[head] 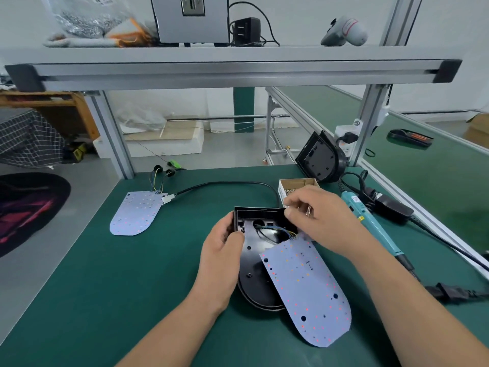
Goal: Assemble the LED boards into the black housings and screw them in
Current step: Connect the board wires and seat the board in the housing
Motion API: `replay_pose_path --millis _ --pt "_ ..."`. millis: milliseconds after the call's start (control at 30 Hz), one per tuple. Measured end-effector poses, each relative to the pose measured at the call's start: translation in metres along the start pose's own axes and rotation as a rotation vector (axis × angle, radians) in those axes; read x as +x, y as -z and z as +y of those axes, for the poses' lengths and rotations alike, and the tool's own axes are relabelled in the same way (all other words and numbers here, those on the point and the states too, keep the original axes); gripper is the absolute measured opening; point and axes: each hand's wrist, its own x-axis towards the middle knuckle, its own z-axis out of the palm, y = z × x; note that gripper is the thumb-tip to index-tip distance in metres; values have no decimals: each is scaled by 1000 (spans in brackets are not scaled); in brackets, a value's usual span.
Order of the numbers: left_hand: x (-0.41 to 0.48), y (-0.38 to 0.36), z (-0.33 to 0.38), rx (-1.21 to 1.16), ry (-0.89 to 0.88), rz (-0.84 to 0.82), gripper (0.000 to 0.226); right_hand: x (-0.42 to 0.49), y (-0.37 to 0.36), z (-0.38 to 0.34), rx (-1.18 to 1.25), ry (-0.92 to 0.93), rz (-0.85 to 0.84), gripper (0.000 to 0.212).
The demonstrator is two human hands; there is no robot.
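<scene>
My left hand curls round the left wall of the glossy black housing on the green mat; my right hand pinches its far right corner. The pale, round-ended LED board lies skewed over the housing's right edge, wired inside.

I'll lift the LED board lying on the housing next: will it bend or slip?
Probably stiff and light: the LED board is a thin sheet overhanging the housing without sagging. Wires tie its top edge into the housing, so it likely tugs back. Lying askew, it may slide.
</scene>
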Motion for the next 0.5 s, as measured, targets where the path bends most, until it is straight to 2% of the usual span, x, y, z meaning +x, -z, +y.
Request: replay_pose_path --millis 133,300,500 --pt "-1 -2 1 -72 55 32 56 4 -7 8 232 -140 80 28" --pt "-2 -4 4 -120 69 43 56 9 -20 5 483 -317 -111 45" --pt "-4 -4 4 -113 81 95 49 8 -20 2 644 -365 -211 41"
